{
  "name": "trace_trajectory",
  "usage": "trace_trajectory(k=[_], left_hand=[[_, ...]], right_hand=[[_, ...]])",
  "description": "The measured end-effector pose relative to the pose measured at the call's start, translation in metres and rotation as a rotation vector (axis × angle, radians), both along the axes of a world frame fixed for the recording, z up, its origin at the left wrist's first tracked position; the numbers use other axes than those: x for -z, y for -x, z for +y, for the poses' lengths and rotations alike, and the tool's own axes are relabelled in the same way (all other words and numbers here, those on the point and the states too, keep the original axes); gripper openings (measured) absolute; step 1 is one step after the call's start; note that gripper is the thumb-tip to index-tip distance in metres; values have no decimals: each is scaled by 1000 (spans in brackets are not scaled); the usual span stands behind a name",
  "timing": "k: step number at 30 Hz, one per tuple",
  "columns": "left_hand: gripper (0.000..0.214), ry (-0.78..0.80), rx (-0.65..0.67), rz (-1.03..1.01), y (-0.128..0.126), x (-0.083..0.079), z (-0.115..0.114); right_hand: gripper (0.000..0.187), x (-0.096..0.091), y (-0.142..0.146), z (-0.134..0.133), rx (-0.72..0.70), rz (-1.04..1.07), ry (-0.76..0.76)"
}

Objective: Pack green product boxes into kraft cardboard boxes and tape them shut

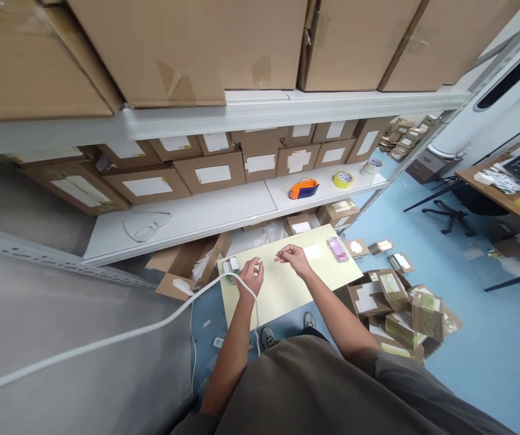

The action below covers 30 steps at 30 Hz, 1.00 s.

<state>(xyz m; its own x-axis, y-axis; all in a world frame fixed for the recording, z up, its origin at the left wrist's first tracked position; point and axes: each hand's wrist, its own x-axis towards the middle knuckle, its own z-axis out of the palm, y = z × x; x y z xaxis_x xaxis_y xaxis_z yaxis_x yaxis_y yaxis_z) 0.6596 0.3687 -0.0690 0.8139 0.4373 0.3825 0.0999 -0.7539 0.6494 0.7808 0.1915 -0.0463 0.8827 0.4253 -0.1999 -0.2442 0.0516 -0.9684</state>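
My left hand (pixel 251 275) is held above a cream-coloured board (pixel 282 299), its thumb and fingers curled in a pinch. A pale speck shows at the fingertips, too small to name. Facing it, my right hand (pixel 295 258) has its fingers drawn together and pointing left; what they hold, if anything, I cannot make out. The hands are a short gap apart. Just left of my left hand is a small green container with white pieces (pixel 231 264). A white paper (pixel 313 251) lies right of my right hand, and a blurred purple item (pixel 337 249) is farther right.
A white cable (pixel 151 328) crosses in front of my left wrist. Behind the board, a white shelf (pixel 223 208) carries cartons, glasses (pixel 146 229), an orange and blue roll (pixel 304 188) and a yellow tape roll (pixel 342 179). Cardboard boxes (pixel 404 314) are heaped on the floor at right.
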Motion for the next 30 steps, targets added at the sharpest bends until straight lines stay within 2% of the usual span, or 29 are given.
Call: trace_trajectory(k=[4, 7, 14, 19, 22, 25, 26, 28, 30], left_hand=[[29, -8, 118, -33, -29, -11, -27], [27, -35, 170, -82, -52, -16, -49], [21, -79, 129, -129, -103, -26, -97], [20, -105, 61, -175, -127, -26, -111], [18, -90, 12, -186, -133, -24, -117], [20, -59, -30, -167, -132, -20, -126], [21, -51, -49, -158, -131, -18, -129], [23, -35, -98, -143, -126, -15, -135], [26, -8, -134, -124, -119, -10, -139]], right_hand=[[25, -3, -8, -32, 135, 15, -75], [27, -3, -25, -61, 168, -3, -95], [27, -17, -92, -116, 141, -199, 5], [34, -32, -155, -141, 155, -308, 110], [33, -42, -203, -146, 187, -424, 238], [13, -54, -253, -136, 186, -564, 405], [12, -59, -269, -130, 156, -609, 456], [33, -68, -297, -115, 62, -718, 534], [41, -75, -317, -99, -40, -847, 578]])
